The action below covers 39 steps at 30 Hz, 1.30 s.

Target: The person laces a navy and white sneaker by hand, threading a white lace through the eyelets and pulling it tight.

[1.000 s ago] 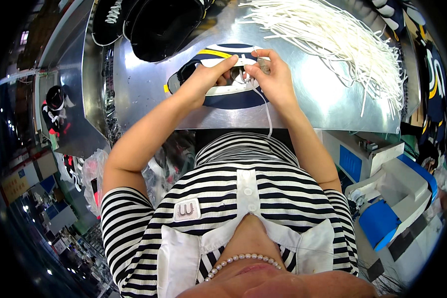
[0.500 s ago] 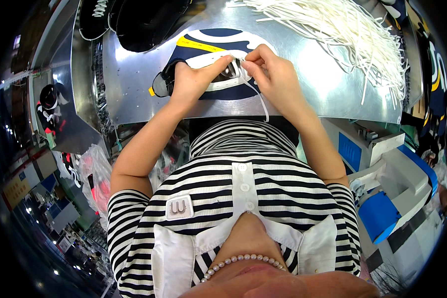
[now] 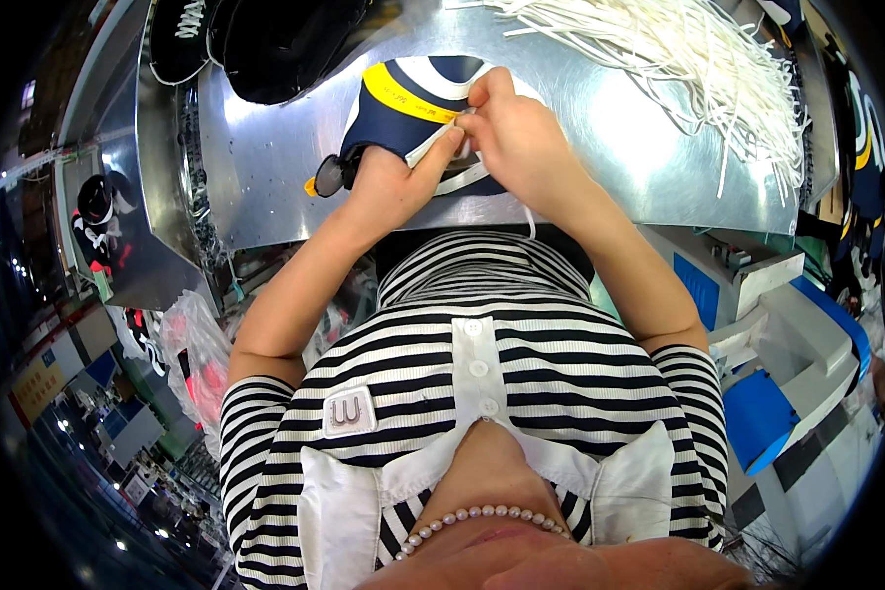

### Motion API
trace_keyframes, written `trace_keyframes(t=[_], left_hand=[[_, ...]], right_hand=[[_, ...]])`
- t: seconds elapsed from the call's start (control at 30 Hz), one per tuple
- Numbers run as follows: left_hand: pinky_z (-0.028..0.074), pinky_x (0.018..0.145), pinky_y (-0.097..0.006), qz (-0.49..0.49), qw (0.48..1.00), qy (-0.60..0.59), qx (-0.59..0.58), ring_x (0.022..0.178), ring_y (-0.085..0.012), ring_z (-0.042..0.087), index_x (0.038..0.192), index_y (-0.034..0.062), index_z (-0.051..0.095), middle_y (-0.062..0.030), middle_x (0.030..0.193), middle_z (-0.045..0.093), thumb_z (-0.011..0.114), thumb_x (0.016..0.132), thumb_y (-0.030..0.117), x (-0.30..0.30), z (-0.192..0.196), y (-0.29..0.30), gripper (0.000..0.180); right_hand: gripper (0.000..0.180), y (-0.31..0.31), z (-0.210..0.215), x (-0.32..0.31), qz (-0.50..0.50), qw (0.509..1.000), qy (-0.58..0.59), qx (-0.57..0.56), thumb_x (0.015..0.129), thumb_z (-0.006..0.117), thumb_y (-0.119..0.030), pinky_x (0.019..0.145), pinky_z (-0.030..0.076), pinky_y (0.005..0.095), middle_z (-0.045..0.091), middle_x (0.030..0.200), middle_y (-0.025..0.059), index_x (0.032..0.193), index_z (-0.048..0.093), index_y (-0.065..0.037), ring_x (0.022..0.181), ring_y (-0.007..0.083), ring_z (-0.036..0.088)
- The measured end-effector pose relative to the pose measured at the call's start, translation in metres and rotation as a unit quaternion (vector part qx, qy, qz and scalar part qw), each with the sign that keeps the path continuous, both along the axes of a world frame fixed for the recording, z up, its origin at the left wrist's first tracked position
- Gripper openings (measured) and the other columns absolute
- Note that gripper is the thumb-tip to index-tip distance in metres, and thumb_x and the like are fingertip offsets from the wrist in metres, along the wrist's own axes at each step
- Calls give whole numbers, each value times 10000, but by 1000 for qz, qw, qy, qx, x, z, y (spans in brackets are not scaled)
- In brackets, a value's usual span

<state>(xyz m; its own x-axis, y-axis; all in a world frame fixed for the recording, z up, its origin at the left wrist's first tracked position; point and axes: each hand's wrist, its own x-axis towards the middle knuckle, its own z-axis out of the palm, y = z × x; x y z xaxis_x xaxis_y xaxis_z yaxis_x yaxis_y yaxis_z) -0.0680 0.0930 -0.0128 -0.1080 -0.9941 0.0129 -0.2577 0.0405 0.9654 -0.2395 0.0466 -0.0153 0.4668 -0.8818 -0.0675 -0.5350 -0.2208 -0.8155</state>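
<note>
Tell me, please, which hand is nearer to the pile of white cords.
The right hand: it lies between the pile of white cords and the left hand, which is farther away.

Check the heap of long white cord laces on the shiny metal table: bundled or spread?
Spread: the white laces fan across the metal table, loose ends pointing apart. Past the picture's top edge, cannot tell.

Finds one left hand [image 3: 398,187], one right hand [image 3: 518,146], one navy shoe upper [image 3: 383,128], one hanging lace end [image 3: 531,221]. Notes at least two black shoe pieces [image 3: 285,49], three shirt buttons [image 3: 479,368], one pearl necklace [image 3: 488,511]. Records loose white laces [image 3: 649,79] as many, overlapping, beyond exact count.
</note>
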Motion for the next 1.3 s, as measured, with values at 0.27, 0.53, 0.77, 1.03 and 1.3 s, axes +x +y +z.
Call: trace_keyframes(t=[0.27, 0.53, 0.77, 1.03, 1.3], left_hand=[[373, 584, -219, -7, 964, 51, 261, 632, -42, 465, 804, 52, 681, 51, 700, 585, 606, 947, 270, 19, 10, -17, 271], [525, 781, -270, 90, 984, -15, 152, 907, -128, 671, 1058, -19, 689, -51, 995, 725, 775, 824, 116, 4, -7, -24, 283], [455, 785, -236, -120, 907, 186, 358, 879, -94, 582, 978, 47, 682, -12, 1001, 670, 737, 862, 179, 41, 19, -26, 184], [469, 782, -317, -33, 807, 589, 24, 883, -165, 569, 961, -20, 625, -58, 1007, 589, 621, 689, -96, 131, 149, 29, 282], [439, 858, -371, 10, 924, -345, -163, 998, -270, 569, 794, 56, 679, -73, 1014, 628, 786, 729, 85, 10, 18, 15, 129]], right_hand=[[218, -22, 31, -36, -15, 995, 97, -1, 970, 553, -255, 722, 504, 405, 689, 789, 141, 951, 612, -46, 774, 343, 669], [194, -16, -27, 3, -83, 987, -125, -57, 983, 552, -233, 682, 510, 409, 685, 804, 141, 1071, 597, -66, 752, 331, 667], [231, -21, -29, 13, -119, 989, 13, -87, 974, 550, -238, 685, 534, 447, 697, 836, 180, 1100, 573, -46, 746, 362, 680], [253, -25, -33, 15, -179, 980, -26, -81, 979, 552, -238, 716, 518, 461, 698, 858, 187, 1134, 560, -38, 783, 377, 676], [207, -12, -20, -1, -160, 954, -252, 23, 978, 567, -162, 627, 487, 272, 677, 775, 65, 1136, 606, -35, 660, 140, 625]])
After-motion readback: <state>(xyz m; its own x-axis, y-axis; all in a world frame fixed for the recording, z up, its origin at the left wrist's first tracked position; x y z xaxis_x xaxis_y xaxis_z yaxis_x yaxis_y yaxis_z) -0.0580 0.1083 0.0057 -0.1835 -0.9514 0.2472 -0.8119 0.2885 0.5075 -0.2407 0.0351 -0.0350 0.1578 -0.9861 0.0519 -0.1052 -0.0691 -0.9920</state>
